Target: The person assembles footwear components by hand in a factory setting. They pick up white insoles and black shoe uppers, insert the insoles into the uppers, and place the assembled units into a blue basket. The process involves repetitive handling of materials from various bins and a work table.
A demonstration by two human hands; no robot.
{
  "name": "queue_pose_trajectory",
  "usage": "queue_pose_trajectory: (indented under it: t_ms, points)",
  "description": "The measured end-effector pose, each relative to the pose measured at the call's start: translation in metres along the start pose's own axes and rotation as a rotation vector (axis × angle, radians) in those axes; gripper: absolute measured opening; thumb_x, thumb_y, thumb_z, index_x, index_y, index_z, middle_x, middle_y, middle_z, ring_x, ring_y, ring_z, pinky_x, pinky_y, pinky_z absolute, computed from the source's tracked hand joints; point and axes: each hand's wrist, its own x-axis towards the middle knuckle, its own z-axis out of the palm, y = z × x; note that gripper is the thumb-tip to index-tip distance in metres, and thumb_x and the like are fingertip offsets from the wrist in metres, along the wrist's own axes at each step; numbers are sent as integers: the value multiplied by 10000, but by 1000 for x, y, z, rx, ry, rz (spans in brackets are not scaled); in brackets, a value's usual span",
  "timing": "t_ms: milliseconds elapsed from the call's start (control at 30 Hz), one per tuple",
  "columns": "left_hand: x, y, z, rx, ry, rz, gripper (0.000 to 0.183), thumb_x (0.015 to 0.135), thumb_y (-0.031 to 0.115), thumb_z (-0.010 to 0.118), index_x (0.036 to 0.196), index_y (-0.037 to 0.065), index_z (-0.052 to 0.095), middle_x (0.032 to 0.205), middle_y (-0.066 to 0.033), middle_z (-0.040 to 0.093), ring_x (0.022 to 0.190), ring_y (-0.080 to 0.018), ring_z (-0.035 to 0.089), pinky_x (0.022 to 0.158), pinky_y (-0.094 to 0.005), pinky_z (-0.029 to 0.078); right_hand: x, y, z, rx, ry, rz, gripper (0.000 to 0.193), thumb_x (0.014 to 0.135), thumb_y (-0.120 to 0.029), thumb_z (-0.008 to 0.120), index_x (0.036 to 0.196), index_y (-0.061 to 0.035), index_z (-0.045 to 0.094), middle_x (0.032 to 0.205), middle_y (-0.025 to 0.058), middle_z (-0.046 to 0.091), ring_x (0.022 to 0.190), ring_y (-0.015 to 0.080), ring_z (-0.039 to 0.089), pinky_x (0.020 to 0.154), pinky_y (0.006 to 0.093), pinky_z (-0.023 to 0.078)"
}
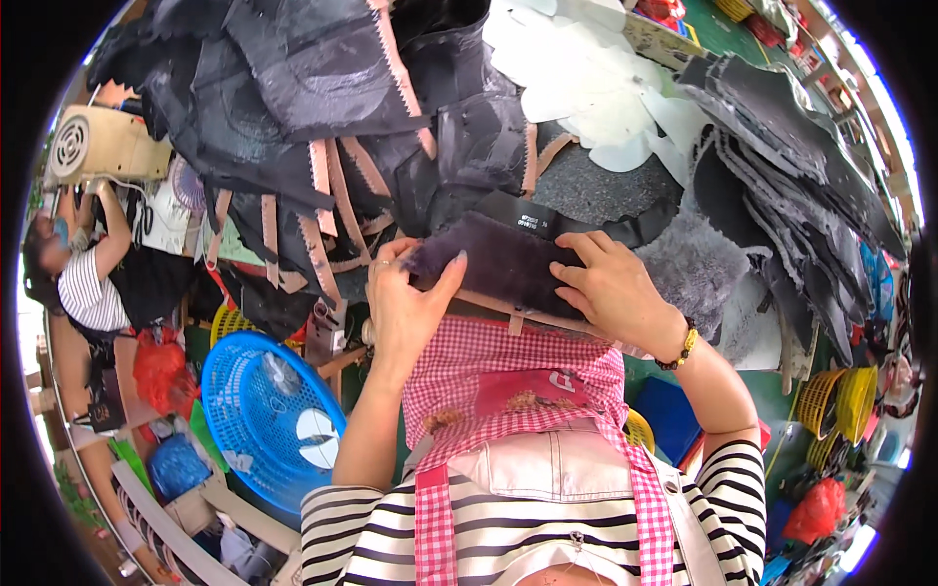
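A dark, soft-looking sheet piece (pixel 493 264) with a pale pink strip along its near edge lies before my chest. My left hand (pixel 405 298) pinches its left end, thumb on top and the other fingers partly hidden. At the right end, my right hand (pixel 620 293) grips it with bent fingers pressed on its face; the thumb is hard to make out. A black band (pixel 523 212) with small pale print runs along the far side of the piece. Beyond it are black panels (pixel 293 78) with zigzag-cut pink edging strips, piled loosely.
White rounded sheets (pixel 596 98) lie at the far middle. Dark fleece-backed pieces (pixel 782 166) are stacked to the right, near grey plush (pixel 684 264). A blue plastic basket (pixel 269 420) stands at lower left, yellow baskets (pixel 821 405) at right. Another person (pixel 93 278) works at far left.
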Motion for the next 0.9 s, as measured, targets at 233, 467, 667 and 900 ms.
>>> queue_pose_trajectory:
  t_ms: [233, 467, 667, 900]
  points:
    - [15, 1, -17, 150, -158, 35, 357, 732, 286, 791, 858, -28, 675, 920, -141, 645, 835, -264, 632, 741, -360, 481, 13, -9, 10, -115, -82, -170, 340, 749, -82, 589, 1074, -3, 650, 1167, 102, 591, 1063, 253, 561, 910, 346, 464]
    - [16, 0, -14, -149, -105, 76, 405, 658, 61, 821, 961, 8, 558, 748, -51, 601, 726, -113, 586, 681, -253, 459, 34, 17, 1, 323, -197, -64, 346, 733, -82, 654, 1077, -46, 650, 1078, 123, 619, 1030, 296, 576, 884, 372, 470]
    - [-6, 17, -28, -175, -77, 218, 294, 646, 27, 818, 912, 2, 696, 813, -101, 660, 773, -216, 633, 720, -305, 487, 88, 45, 0, 796, -129, 68, 291, 802, -156, 757, 1007, 14, 639, 929, 55, 651, 851, 104, 559, 795, 280, 473]
    - [-17, 9, -28, -340, -26, 44, 133, 748, 31, 760, 807, -26, 654, 736, -72, 639, 679, -119, 588, 621, -254, 442, 72, 14, -12, 829, 51, 271, 163, 803, -103, 728, 779, 31, 639, 650, 1, 610, 608, 62, 532, 546, 244, 417]
